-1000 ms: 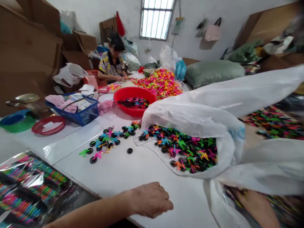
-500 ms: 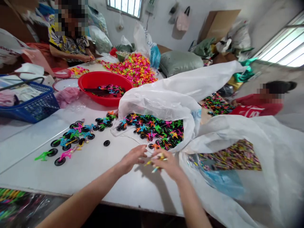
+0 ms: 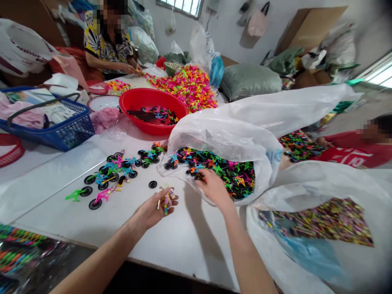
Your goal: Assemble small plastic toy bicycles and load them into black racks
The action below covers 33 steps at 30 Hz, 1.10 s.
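Observation:
My left hand (image 3: 157,206), palm up over the white table (image 3: 122,228), is closed loosely around several small pastel-coloured sticks (image 3: 167,201) in pink, yellow and blue. Their exact kind is too small to make out. At the near left edge of an opened white plastic bag (image 3: 226,126), my right hand (image 3: 212,185) has its bent fingers on a toy bicycle (image 3: 199,175) with black wheels. Its fingertips are partly hidden. Many more toy bicycles (image 3: 241,173) fill the bag mouth. A loose black wheel (image 3: 152,184) lies just beyond my left hand.
Toy bicycles (image 3: 105,175) lie in a group at left. Behind stand a red basin (image 3: 137,122), a blue basket (image 3: 70,136) and a heap of bright plastic parts (image 3: 190,87). At right a bag (image 3: 306,175) holds small sticks. Two other people sit at far left and right.
My hands have separated. The sticks that were in my right hand are now in my left, and my right hand has moved forward to the bicycles. The view has turned left.

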Motion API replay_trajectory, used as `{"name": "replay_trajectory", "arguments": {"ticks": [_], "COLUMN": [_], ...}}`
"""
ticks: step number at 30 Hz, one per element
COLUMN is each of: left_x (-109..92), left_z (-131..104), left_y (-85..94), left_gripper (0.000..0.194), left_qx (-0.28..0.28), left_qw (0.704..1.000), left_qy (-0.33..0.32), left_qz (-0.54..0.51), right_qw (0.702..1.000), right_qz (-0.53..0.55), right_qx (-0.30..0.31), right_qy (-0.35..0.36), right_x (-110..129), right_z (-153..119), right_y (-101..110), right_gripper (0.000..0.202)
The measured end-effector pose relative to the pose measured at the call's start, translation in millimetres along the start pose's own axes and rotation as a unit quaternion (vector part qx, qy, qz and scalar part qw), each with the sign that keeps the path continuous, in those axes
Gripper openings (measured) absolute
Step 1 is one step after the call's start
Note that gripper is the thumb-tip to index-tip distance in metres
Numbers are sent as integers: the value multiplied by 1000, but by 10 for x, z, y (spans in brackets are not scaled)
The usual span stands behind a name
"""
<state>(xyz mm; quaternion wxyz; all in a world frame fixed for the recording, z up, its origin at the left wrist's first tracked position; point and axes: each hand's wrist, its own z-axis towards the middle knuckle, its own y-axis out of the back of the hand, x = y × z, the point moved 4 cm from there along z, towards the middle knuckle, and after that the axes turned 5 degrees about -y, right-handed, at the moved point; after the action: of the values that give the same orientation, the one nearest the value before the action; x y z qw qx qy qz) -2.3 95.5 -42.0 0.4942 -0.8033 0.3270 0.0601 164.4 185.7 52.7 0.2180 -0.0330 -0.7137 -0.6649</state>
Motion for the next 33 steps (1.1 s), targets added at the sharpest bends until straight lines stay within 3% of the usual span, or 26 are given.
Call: {"name": "replay_trajectory", "arguments": {"ticks": [3,5,10,14,18,23,26,30,33], "left_x": [-10,-23,-185,-268,-177,-8,-4,-123,-183], "left_z": [3,16,69,18,-18,53,28,-109,-209], "left_y": [41,52,97,125,93,36,23,136,256], "left_gripper": [29,31,31,31,34,28,25,24,23], "left_qx": [10,11,-26,-30,3,8,27,17,3], "left_qw": [998,995,982,971,971,974,973,972,972], "left_qy": [-25,-43,-107,-134,-134,-155,-164,-166,-166], "left_qz": [61,88,154,198,200,167,161,164,169], "right_qw": [989,987,988,976,935,889,868,916,949], "right_qz": [-107,-110,-33,105,273,406,446,359,266], "right_qx": [-58,-72,-132,-188,-215,-156,-142,-133,-141], "right_qy": [-87,-97,-66,10,-70,-141,-165,-121,-90], "right_x": [-460,-559,-383,-336,-470,-335,-238,-197,-211], "right_z": [46,50,97,40,-203,-493,-626,-875,-1057], "right_y": [35,-79,-325,-182,-121,-504,-711,-812,-757], "right_gripper": [28,28,22,23,22,22,23,20,22]}}
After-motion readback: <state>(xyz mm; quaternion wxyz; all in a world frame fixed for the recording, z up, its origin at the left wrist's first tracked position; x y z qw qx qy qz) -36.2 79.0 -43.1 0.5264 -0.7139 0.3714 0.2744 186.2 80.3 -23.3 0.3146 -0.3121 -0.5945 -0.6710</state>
